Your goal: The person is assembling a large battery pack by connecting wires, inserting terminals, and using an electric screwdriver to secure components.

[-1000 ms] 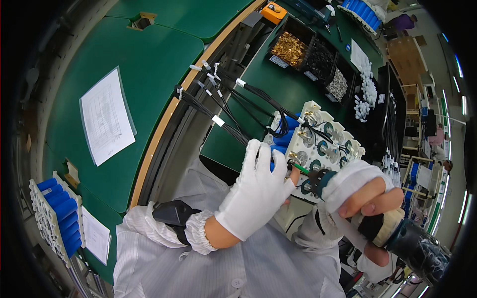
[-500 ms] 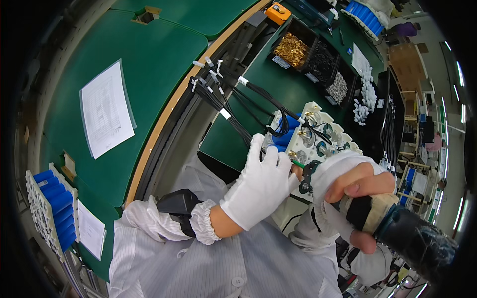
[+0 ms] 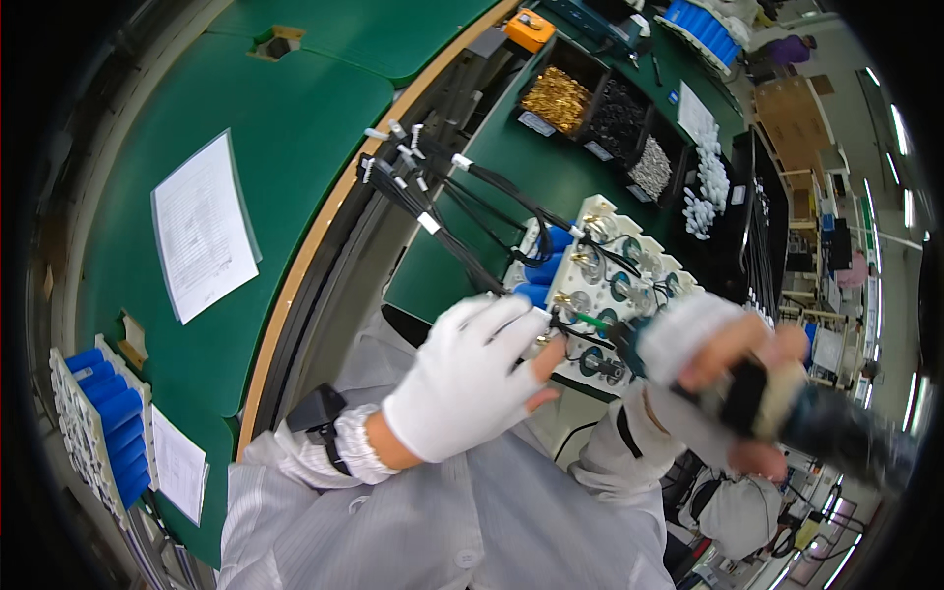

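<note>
A battery pack with a white end plate [image 3: 602, 282] and blue cells [image 3: 534, 295] stands on the bench in front of me. Black cables with white tags [image 3: 462, 258] run from its left side. My left hand [image 3: 467, 379], in a white glove with a bare thumb, is by the pack's near left corner, fingers apart. Near its fingertips are thin black wires. My right hand [image 3: 723, 349], blurred by motion, grips a dark power screwdriver [image 3: 821, 423]. The green bit [image 3: 590, 321] of the tool points left across the plate, close to those wires; whether it touches a fastener I cannot tell.
Behind the pack stand black bins of gold parts [image 3: 557, 98], black parts [image 3: 617, 116] and silver parts [image 3: 651, 169]. White caps [image 3: 706, 187] lie beside them. A paper sheet [image 3: 205, 226] and another blue-celled pack [image 3: 116, 423] are at left. An orange box [image 3: 529, 30] stands at the back.
My left hand has drawn back down and left from the pack, its fingers spreading. The right hand with the screwdriver has shifted right. The whole view has moved slightly.
</note>
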`<state>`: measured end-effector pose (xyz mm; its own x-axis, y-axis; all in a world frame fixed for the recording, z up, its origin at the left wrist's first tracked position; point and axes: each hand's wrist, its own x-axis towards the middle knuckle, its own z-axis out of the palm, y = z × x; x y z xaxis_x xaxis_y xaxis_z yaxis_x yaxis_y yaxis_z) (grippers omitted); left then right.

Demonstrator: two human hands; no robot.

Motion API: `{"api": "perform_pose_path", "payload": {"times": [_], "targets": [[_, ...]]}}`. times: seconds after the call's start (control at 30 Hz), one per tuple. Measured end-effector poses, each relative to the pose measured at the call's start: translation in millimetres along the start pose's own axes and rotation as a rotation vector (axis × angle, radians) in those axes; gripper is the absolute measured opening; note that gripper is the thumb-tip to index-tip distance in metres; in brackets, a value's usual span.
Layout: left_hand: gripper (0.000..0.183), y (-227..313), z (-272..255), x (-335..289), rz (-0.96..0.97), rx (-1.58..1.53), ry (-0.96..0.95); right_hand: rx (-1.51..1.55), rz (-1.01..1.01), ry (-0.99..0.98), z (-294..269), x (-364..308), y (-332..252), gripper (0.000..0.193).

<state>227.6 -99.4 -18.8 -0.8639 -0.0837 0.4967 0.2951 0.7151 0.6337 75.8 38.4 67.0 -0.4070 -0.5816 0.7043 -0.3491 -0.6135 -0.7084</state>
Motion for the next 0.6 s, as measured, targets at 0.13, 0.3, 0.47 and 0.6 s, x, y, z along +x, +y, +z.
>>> {"api": "perform_pose_path", "payload": {"times": [0.13, 0.3, 0.47, 0.6], "targets": [[0.021, -28.4, -27.7, -18.0, -0.097, -0.189, -0.376, -0.015, -0.035, 0.107, -40.9, -38.8, -101.4, 0.080], [0.038, -92.1, -10.8, 5.2, -0.146, 0.080, -0.478, -0.560, 0.497, 0.720, -99.8, -183.2, -196.4, 0.041], [0.098, -141.9, 39.1, 41.0, 0.053, 0.470, -0.499, -1.187, 1.136, 0.753, -142.5, -293.1, -160.4, 0.024], [0.095, -131.4, 42.8, 65.7, -0.105, 0.509, -0.776, -1.112, 1.320, 0.870, -179.3, -278.7, -103.2, 0.027]]}}
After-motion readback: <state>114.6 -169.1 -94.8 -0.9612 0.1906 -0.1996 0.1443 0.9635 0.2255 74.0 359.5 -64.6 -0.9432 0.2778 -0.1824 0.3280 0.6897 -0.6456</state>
